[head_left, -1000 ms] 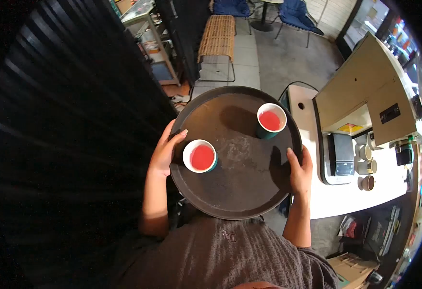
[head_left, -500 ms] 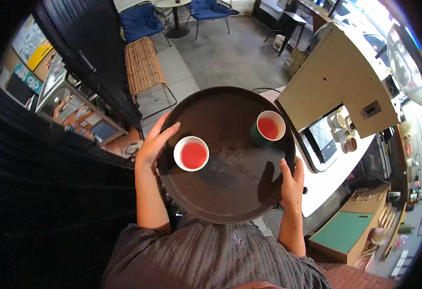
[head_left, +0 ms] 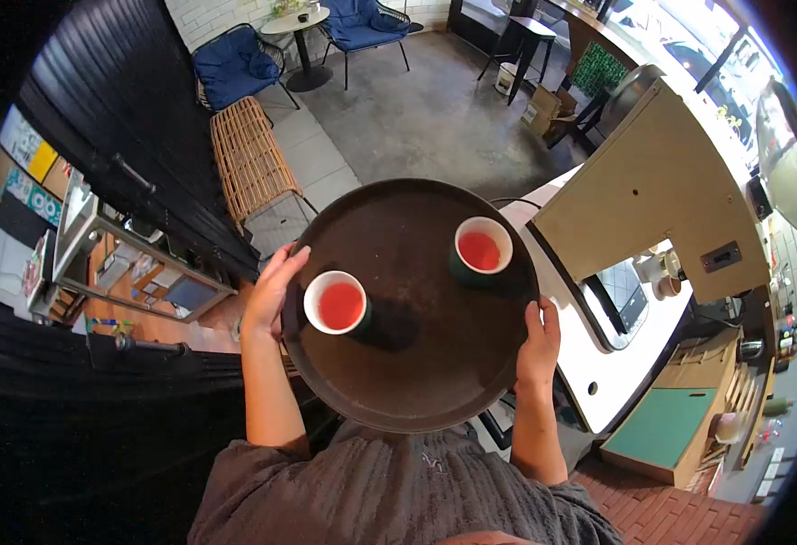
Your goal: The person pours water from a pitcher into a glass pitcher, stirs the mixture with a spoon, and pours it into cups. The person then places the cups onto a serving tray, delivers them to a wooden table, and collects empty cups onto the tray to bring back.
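Note:
A round dark brown serving tray (head_left: 408, 381) is held out in front of my body, gripped at both sides. My left hand (head_left: 269, 295) is closed on its left rim, thumb on top and the other fingers hidden beneath. On the opposite rim my right hand (head_left: 537, 347) grips in the same way. Two cups of red drink stand upright on the tray. One cup (head_left: 336, 303) is near my left hand; the other cup (head_left: 482, 247), dark green outside and white inside, is toward the far right rim. Neither hand touches a cup.
To the right stands a white counter (head_left: 580, 363) with a large beige machine (head_left: 639, 191). A wicker bench (head_left: 251, 159) and blue chairs (head_left: 235, 65) by a small round table (head_left: 295, 20) are ahead. Black curtain (head_left: 99, 427) hangs at the left, and a green-topped wooden cabinet (head_left: 662, 427) stands at the lower right.
The tray, both cups and my hands have shifted slightly left in view. The room's view has swung, showing more of the far floor and boxes. Both hands keep their grip.

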The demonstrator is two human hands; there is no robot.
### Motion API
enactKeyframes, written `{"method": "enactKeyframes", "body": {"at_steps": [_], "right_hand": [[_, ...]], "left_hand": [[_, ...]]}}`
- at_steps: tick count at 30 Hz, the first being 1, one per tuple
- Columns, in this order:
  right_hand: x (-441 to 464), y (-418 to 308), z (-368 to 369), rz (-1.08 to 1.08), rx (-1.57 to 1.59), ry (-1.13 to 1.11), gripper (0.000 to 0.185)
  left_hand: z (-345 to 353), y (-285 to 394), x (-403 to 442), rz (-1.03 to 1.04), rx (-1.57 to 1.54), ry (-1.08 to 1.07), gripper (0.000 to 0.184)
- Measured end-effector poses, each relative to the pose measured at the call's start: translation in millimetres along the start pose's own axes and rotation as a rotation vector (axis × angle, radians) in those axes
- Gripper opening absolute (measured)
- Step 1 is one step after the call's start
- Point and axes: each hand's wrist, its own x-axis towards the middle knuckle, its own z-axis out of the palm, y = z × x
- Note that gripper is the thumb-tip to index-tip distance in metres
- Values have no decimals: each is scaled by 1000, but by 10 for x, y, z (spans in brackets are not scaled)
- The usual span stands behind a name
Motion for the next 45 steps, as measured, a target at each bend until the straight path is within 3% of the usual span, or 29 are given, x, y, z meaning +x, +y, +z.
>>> {"method": "enactKeyframes", "body": {"at_steps": [2, 4, 7, 11, 14, 16, 18, 21, 22, 24, 25, 26, 28, 30, 36, 38, 45], "right_hand": [[199, 55, 81, -21, -70, 15, 28], [418, 44, 213, 18, 234, -114, 27], [758, 32, 418, 19, 301, -118, 26], [1124, -89, 692, -38, 314, -110, 27], [1337, -150, 902, -53, 276, -59, 26], [1471, -144, 1055, -48, 280, -26, 26], [1619, -140, 1219, -53, 313, 2, 26], [1907, -66, 1515, -82, 317, 67, 27], [1982, -42, 1643, -95, 285, 99, 27], [2074, -101, 1936, -89, 264, 148, 27], [2117, -118, 2088, -66, 293, 167, 27], [2171, -146, 2230, -46, 320, 179, 26], [2305, -34, 2465, -56, 338, 195, 26], [2424, 45, 2658, -42, 292, 306, 26], [2785, 58, 2976, -45, 304, 319, 26], [2926, 18, 3032, -57, 306, 344, 26], [3621, -35, 3032, -116, 288, 388, 24]], "left_hand": [[-75, -18, 208, 11, -185, -100, 32], [-74, 20, 369, 31, -341, -139, 34], [58, 202, 427, 78, -460, -109, 36], [-7, 141, 828, 126, -536, -41, 38], [-91, 118, 1186, 201, -510, -108, 39], [-147, 138, 1471, 165, -482, -75, 39], [-233, 178, 1794, -1, -607, -264, 38], [-144, 387, 2236, -69, -648, -437, 36], [-124, 481, 2417, -92, -641, -448, 36], [-44, 708, 2787, -231, -558, -221, 36], [4, 876, 2902, -218, -375, -145, 39], [-70, 901, 3142, -262, -483, -280, 41], [-174, 997, 3527, -332, -500, -348, 42], [-210, 1071, 3845, -304, -472, -323, 39], [-141, 1332, 4414, -416, -411, -427, 36], [-20, 1431, 4531, -414, -373, -360, 36], [372, 1308, 5315, -510, -385, -515, 33]]}}
